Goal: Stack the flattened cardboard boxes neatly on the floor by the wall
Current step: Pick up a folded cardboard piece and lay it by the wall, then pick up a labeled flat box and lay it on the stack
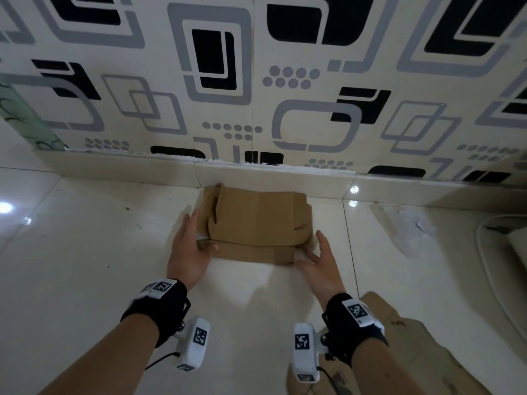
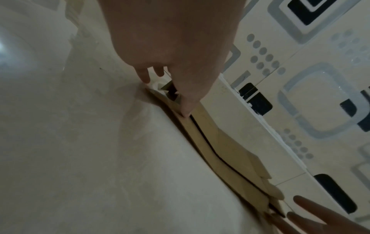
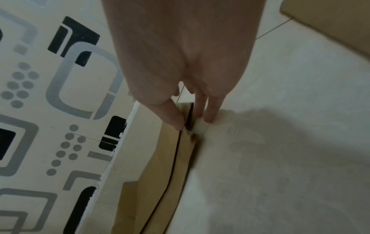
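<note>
The flattened cardboard boxes [image 1: 256, 223] lie in a low pile on the white tiled floor [image 1: 85, 266], with the far edge just beside the skirting [image 1: 271, 178] of the patterned wall [image 1: 256, 81]. The upper piece sits a little further back than the lower one, so a strip of the lower piece shows at the near edge.

The left hand [image 1: 189, 252] is at the left near corner of the pile, fingers straight along the side, thumb resting on the cardboard. The right hand [image 1: 320, 259] is at the right near corner, fingers also straight, thumb touching the edge.

The wrist views show a dark gap between the layers, which the head view does not.

More cardboard [image 1: 405, 352] lies on the floor near the right forearm, well apart from the pile.
</note>
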`<control>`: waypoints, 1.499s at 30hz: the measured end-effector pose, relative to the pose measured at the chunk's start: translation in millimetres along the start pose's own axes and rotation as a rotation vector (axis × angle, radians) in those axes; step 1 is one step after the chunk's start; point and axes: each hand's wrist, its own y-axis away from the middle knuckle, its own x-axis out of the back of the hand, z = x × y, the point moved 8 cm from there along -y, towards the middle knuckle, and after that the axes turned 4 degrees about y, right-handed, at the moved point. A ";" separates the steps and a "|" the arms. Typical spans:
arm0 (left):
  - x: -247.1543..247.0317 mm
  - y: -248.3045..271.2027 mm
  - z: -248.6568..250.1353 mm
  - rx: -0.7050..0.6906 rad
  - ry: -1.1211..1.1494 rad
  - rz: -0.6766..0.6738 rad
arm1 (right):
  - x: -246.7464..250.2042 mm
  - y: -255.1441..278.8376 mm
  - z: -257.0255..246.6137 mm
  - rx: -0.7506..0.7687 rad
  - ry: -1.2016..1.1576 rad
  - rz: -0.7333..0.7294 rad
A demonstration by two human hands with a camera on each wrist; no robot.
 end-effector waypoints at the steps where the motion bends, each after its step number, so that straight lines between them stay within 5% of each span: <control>1: 3.1 3.1 5.2 -0.029 0.007 0.036 | 3.4 0.9 1.6 0.009 0.002 0.020; 4: 5.4 21.8 35.8 -0.148 -0.016 0.138 | 19.1 9.5 1.5 0.033 -0.014 0.096; 7: -16.1 48.8 77.3 -0.209 0.033 0.093 | 46.7 23.4 -2.0 0.062 0.014 0.178; 12: -100.6 102.4 134.7 -0.300 0.051 -0.213 | 115.4 61.4 6.3 0.034 0.045 0.357; 17: -183.9 151.1 145.3 -0.157 -0.062 -0.634 | 174.7 113.9 40.5 -0.089 0.096 0.510; 23: -229.0 170.4 145.7 -0.086 -0.431 -0.823 | 216.7 155.4 96.8 -0.290 0.196 0.587; 26: -244.3 179.6 146.0 -0.172 -0.683 -0.801 | 221.9 165.2 113.0 -0.334 0.209 0.573; 31: -252.3 184.7 143.8 -0.238 -0.781 -0.662 | 220.5 166.5 122.7 -0.350 0.242 0.564; 45: -237.6 154.7 155.3 -0.071 -0.276 -0.679 | 227.0 167.8 125.0 -0.329 0.221 0.597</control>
